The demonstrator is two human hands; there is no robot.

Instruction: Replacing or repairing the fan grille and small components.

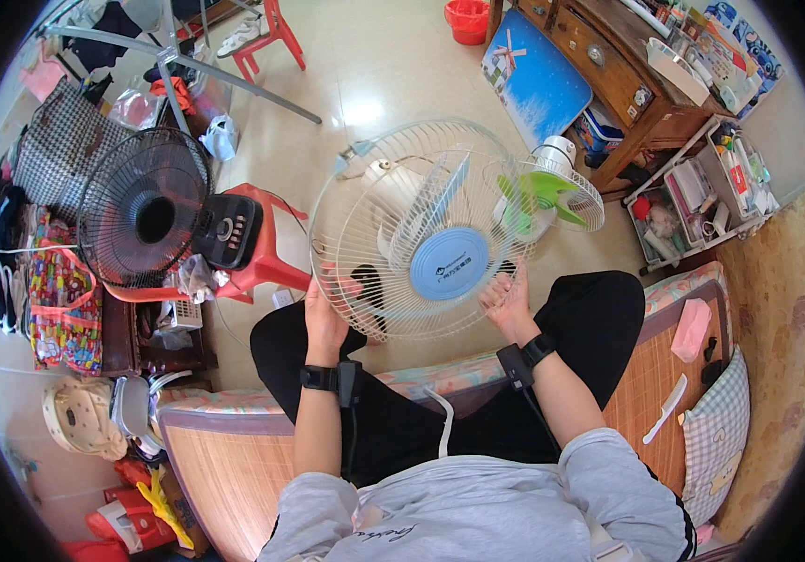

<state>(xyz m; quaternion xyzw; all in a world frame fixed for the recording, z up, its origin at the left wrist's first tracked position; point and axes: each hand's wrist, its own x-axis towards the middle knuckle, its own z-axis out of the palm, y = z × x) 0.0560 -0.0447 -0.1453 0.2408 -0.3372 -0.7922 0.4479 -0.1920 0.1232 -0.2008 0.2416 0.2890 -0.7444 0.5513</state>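
In front of me is a round wire fan grille [365, 272] with a light blue disc [449, 263] at its middle, held up above my lap. My left hand [325, 314] is closed round its lower left rim, the fingers partly behind the wires. At the lower right rim, my right hand [507, 302] has its fingers curled against the wires. Pale parts with a blue strip [444, 192] show through the grille; I cannot make out exactly what they are. Dark bands with small boxes are strapped round both my wrists.
A black fan [145, 211] stands by a red plastic chair [276, 244] at left. A small green and white fan [552, 192] is beyond the grille at right. A wooden desk [599, 56], a storage cart [702, 192] and a white knife-shaped item [664, 409] on the mat lie rightward.
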